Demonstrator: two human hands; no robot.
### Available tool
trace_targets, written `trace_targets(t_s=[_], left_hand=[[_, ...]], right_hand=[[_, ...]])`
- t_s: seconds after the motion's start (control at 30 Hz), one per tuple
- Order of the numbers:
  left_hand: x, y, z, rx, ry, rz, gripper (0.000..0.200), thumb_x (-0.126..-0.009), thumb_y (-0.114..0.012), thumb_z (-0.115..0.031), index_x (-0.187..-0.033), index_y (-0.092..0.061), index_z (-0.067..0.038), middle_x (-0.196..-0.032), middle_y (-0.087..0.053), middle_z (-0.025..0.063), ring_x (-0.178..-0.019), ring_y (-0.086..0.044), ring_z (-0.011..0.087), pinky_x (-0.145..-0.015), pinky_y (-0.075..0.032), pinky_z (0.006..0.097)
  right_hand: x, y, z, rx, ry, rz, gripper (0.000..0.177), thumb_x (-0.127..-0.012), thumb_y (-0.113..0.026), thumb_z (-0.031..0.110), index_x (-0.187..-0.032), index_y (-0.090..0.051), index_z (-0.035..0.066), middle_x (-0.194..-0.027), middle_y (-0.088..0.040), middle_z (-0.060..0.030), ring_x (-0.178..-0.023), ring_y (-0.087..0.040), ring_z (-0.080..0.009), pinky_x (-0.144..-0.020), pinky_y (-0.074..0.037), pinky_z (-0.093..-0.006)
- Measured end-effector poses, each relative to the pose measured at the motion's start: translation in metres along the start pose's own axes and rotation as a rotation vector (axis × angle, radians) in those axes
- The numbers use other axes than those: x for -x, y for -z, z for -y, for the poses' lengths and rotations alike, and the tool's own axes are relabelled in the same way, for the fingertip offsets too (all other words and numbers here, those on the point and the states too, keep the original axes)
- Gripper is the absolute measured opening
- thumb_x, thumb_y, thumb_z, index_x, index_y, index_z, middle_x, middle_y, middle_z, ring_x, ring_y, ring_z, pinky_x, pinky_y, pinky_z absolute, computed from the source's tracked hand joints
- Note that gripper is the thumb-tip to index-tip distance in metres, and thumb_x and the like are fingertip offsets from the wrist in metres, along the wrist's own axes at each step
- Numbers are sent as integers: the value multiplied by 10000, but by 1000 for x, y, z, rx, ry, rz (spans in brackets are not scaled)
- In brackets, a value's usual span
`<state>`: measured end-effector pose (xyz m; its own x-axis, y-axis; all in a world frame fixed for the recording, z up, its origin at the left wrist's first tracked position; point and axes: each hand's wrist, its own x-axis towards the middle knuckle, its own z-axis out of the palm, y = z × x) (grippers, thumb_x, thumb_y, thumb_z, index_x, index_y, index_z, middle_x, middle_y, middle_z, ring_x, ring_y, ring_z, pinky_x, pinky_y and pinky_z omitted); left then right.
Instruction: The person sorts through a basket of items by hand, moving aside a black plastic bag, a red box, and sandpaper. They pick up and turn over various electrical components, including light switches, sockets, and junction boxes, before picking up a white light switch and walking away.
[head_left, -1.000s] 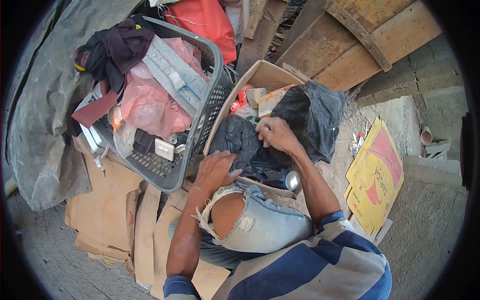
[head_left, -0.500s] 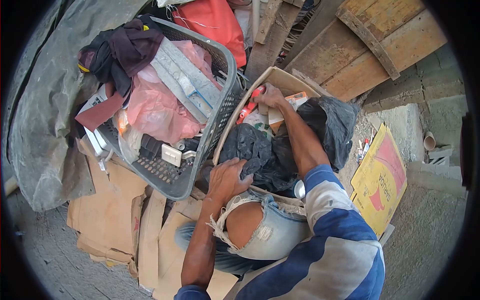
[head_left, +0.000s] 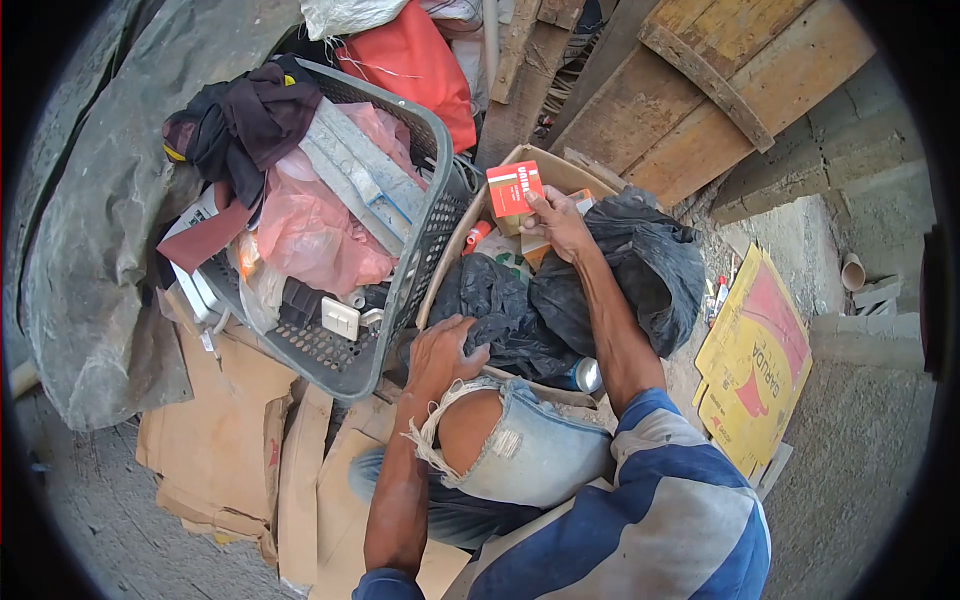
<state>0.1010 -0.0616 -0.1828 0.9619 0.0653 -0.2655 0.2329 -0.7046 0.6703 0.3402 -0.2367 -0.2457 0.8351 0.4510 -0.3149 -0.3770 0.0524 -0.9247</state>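
Right hand (head_left: 560, 224) gripped red box (head_left: 514, 190) above carton (head_left: 562, 176), needing steady pinch; left hand (head_left: 438, 354) lay by black bag (head_left: 495, 300), grip unclear.

A grey perforated plastic basket (head_left: 432, 240) sits just left of an open brown cardboard box (head_left: 562, 172).
From where I stand, crumpled pink plastic (head_left: 315, 225) lies in the basket, bundled dark cloth (head_left: 250, 115) over its far-left edge; flattened brown cardboard (head_left: 215, 400) lies before it. Weathered wooden planks (head_left: 680, 110) are behind the box, a flat yellow printed sheet (head_left: 760, 360) to its right.
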Motion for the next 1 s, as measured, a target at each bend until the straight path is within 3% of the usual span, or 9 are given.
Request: trace_targets(t_s=[0.17, 0.27, 0.53, 0.73, 0.83, 1.0], left_hand=[[2, -6, 4, -11, -7, -52, 566, -768, -700, -334, -1208, -632, 15, -1256, -599, 263, -1173, -581, 376, -1019, -444, 413], [1, -7, 5, 9, -5, -55, 559, -770, -695, -325, -1204, -630, 21, -1254, -600, 261, -1175, -577, 381, -1018, -441, 416], [3, -9, 4, -42, -49, -120, 503, -770, -697, -297, -1157, -642, 19, -1198, -632, 237, -1088, -611, 395, -953, -472, 434], [1, -5, 1, -42, -60, -105, 500, -763, -711, -291, -1155, -647, 12, -1170, -645, 217, -1070, -620, 377, -922, -491, 426], [0, -3, -1, -16, 19, -48, 578, -754, -730, -322, -1199, -628, 33, -1253, -613, 235, -1151, -593, 380, -1007, -457, 409], [1, 3, -8, 9, 61, -28, 581, -749, -735, -311, -1205, -626, 33, -1251, -613, 239, -1149, -593, 385, -1009, -455, 412]], right_hand=[[21, -3, 8, 22, 32, 63, 386, -958, -627, 324, -1150, -576, -6, -879, -609, -32, -725, -607, -77, -745, -600, -282], [28, -4, 12, -15, 17, 75, 298, -983, -591, 320, -1089, -572, 42, -831, -602, 1, -743, -610, -65, -780, -584, -281], [46, -2, 19, -97, 3, 102, 318, -997, -520, 195, -1214, -567, -32, -927, -644, -58, -805, -639, -119, -835, -573, -318], [53, 2, 26, -119, 3, 173, 369, -985, -516, 203, -1267, -537, -34, -1002, -644, -78, -876, -640, -152, -856, -555, -347], [53, 3, 25, -158, 14, 202, 397, -975, -530, 223, -1289, -523, -19, -1016, -644, -72, -863, -641, -156, -841, -557, -351], [58, 5, 30, -210, -24, 243, 393, -966, -539, 231, -1283, -533, 0, -971, -634, -35, -769, -610, -112, -737, -543, -306]])
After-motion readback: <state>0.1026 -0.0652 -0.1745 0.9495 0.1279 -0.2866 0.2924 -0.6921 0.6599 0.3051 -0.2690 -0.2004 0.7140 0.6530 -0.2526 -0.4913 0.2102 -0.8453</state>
